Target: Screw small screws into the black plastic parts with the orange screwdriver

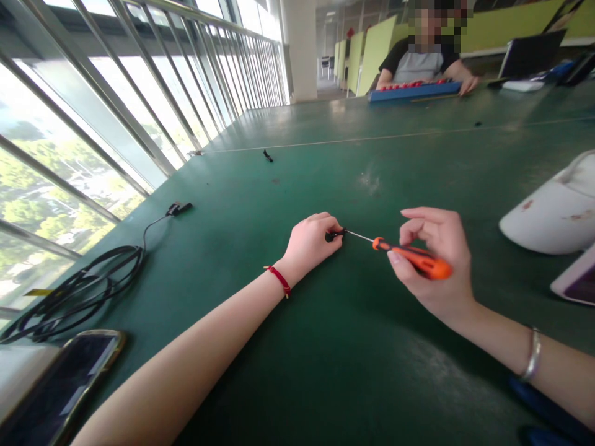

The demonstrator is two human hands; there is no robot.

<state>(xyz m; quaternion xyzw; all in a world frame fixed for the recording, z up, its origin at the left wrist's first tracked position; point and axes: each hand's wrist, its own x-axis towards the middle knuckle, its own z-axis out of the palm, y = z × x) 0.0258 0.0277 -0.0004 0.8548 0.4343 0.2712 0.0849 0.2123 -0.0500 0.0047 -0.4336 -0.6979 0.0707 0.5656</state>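
My left hand [316, 237], a red cord bracelet on its wrist, is closed around a small black part [338, 234] low over the green table [297, 347]. Most of that part is hidden by the fingers, so its kind cannot be made out. My right hand [439, 263] has the orange-and-black handle of a screwdriver [413, 255] between the thumb and palm, its index finger lifted off. The screwdriver's thin metal shaft points left, and its tip meets the black part at my left fingertips.
A coiled black cable [93, 291] and a phone [65, 387] lie at left. A small black piece [268, 155] sits farther back. White objects [553, 210] stand at right. Across the table, a person [421, 65] holds a blue tray [416, 91] with red items. Metal railings [209, 68] border the left.
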